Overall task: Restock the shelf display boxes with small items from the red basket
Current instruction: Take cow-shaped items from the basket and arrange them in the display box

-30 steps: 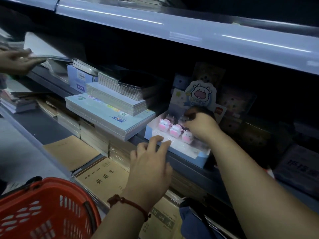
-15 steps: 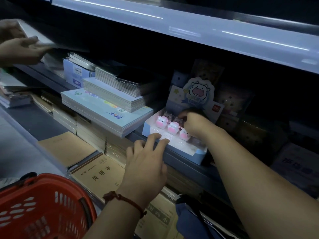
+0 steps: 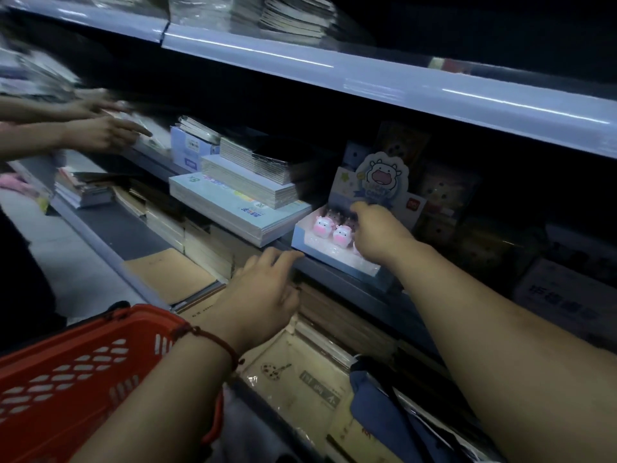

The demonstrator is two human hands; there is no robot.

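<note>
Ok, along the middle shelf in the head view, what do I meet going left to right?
Another person's hand → small blue box → stacked notebooks → pink cow toys → right hand, inside the display box.

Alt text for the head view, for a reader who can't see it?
The right hand reaches into a display box of pink cow figures on a dim shelf. The left hand lies open at the shelf edge, with the red basket at lower left.

Both arms reach forward — left hand (image 3: 263, 295) spread, right hand (image 3: 377, 232) knuckles-up.
</note>
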